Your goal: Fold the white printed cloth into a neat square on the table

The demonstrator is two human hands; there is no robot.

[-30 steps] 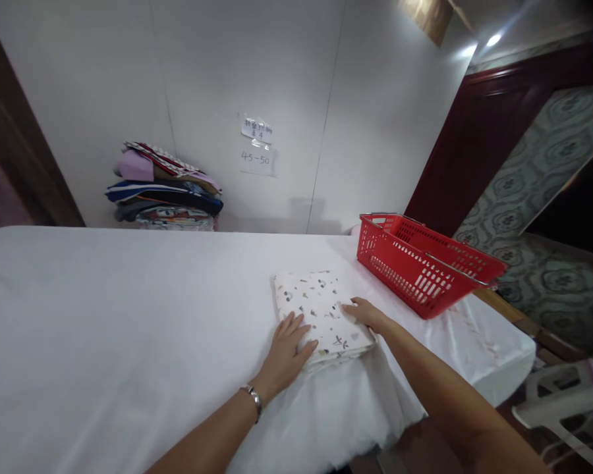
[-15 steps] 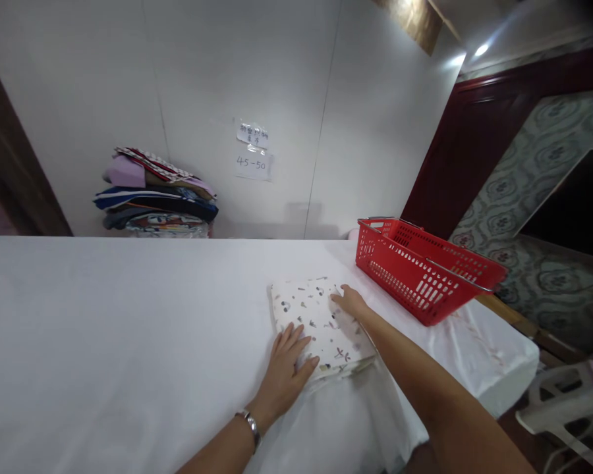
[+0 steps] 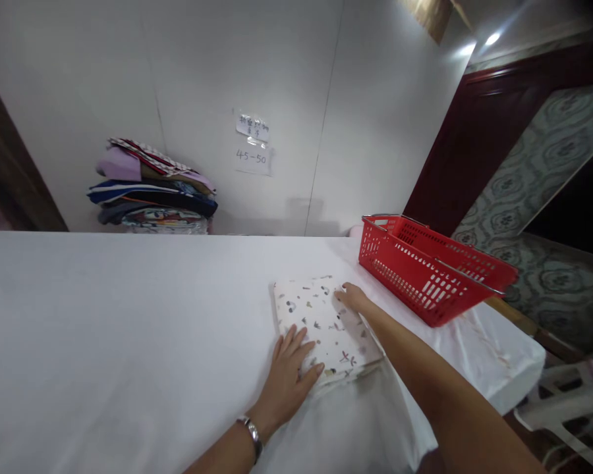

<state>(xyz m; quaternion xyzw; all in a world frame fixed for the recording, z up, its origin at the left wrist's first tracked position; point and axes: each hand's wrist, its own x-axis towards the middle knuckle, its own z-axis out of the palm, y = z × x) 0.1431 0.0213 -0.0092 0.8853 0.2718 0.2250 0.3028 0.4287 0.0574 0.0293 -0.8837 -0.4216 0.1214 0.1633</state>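
Folded printed cloth (image 3: 326, 329) stays neatly squared. The left hand (image 3: 285, 382) lies spread on its edge; the right hand (image 3: 356, 299) has moved farther up, grip unclear.

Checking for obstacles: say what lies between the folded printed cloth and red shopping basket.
In the head view, the right hand and forearm, then white tablecloth.

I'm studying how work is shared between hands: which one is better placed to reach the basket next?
The right hand, I think: it is at the right edge of the cloth, nearer the basket. The left hand lies spread at the cloth's near left corner, farther off.
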